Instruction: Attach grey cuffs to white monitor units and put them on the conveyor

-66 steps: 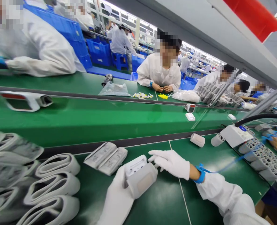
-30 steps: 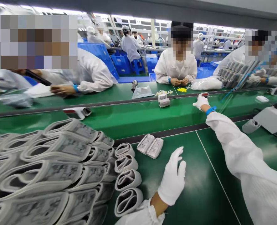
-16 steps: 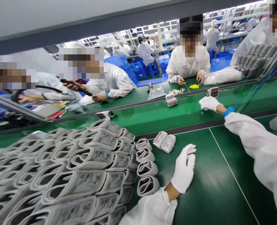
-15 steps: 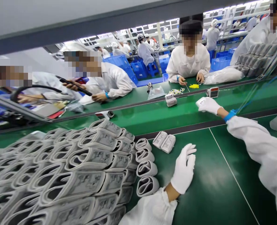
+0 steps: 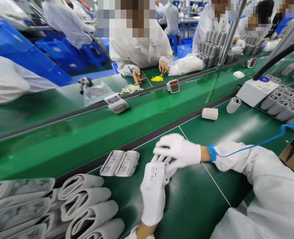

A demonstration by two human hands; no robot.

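Note:
My left hand (image 5: 153, 202), in a white glove, is closed around a white plastic wrist blood pressure monitor (image 5: 154, 173), whose printed back faces up. My gloved right hand (image 5: 179, 150) is just beyond and to the right of it, fingers apart and pointing left. Its thumb is close to the monitor's right edge; whether they touch I cannot tell. Left of the monitor, two grey-white cuffs (image 5: 120, 162) with printed faces lie side by side on the green table (image 5: 186, 205). Rolled cuffs (image 5: 94, 212) are stacked at the lower left.
Along the green conveyor (image 5: 147, 111) sit a monitor with a dark screen (image 5: 174, 86) and a tilted one (image 5: 117, 103). A white roll (image 5: 210, 114), a standing cuff (image 5: 234, 105) and a white box (image 5: 260, 89) are on the right. Across the belt, a co-worker's hands (image 5: 138, 77) are near small yellow parts (image 5: 156, 79).
The view has swung right. My right hand has come back from over the conveyor to my left hand. My left hand, empty and open before, now holds the monitor.

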